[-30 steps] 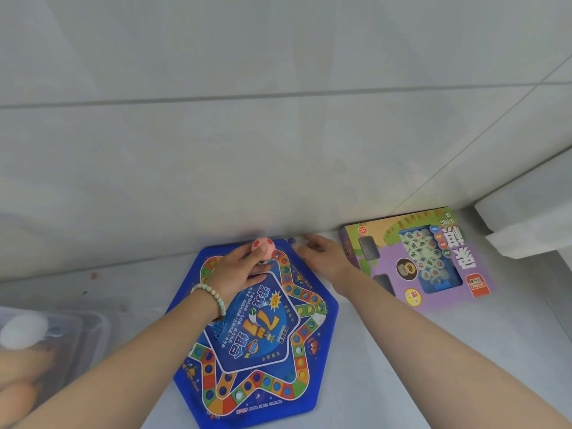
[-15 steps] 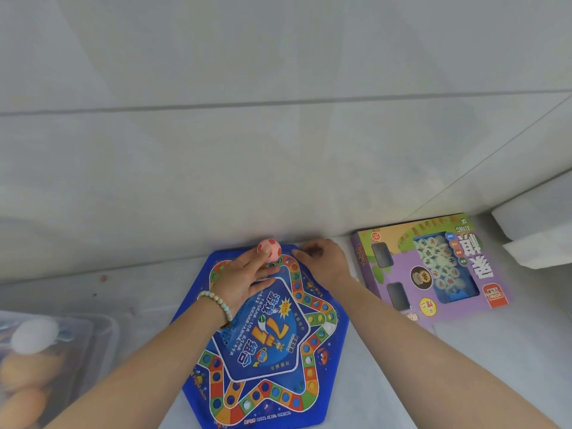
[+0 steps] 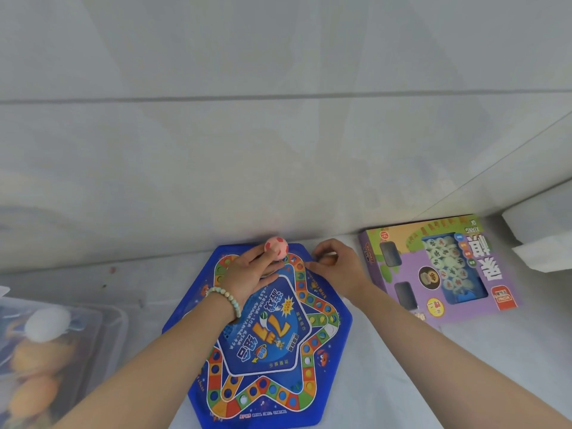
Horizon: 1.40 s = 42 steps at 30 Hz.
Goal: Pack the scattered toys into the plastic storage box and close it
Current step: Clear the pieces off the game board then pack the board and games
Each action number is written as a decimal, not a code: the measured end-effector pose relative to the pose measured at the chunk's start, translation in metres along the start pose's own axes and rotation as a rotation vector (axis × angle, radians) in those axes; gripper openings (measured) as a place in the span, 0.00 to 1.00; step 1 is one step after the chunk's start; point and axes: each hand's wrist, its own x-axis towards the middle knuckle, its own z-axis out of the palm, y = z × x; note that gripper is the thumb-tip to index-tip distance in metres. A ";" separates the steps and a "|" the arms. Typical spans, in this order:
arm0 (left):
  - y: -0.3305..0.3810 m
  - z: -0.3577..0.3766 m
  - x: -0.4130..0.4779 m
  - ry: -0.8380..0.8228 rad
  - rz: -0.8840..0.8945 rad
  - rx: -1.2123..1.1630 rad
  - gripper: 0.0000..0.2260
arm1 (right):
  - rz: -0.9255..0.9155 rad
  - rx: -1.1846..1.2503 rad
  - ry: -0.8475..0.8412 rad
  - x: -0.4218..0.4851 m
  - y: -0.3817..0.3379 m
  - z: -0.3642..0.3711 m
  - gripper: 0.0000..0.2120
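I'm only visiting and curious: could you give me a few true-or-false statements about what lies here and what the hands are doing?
1. The left hand holds a pink spotted ball. True.
2. The blue game board is square. False: it is six-sided.
3. The purple game box lies left of the board. False: it lies to the board's right.
4. A bead bracelet sits on the left wrist. True.
5. The plastic storage box is empty. False: a white toy and orange toys lie in it.
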 end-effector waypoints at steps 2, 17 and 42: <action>-0.001 0.000 0.001 0.002 -0.002 0.001 0.19 | 0.040 0.089 0.010 0.000 0.001 -0.001 0.09; 0.117 -0.014 -0.129 -0.014 0.004 0.257 0.19 | 0.090 0.708 -0.331 -0.115 -0.124 -0.039 0.07; 0.109 -0.219 -0.382 0.389 0.143 -0.021 0.17 | 0.064 0.250 -0.508 -0.299 -0.283 0.101 0.18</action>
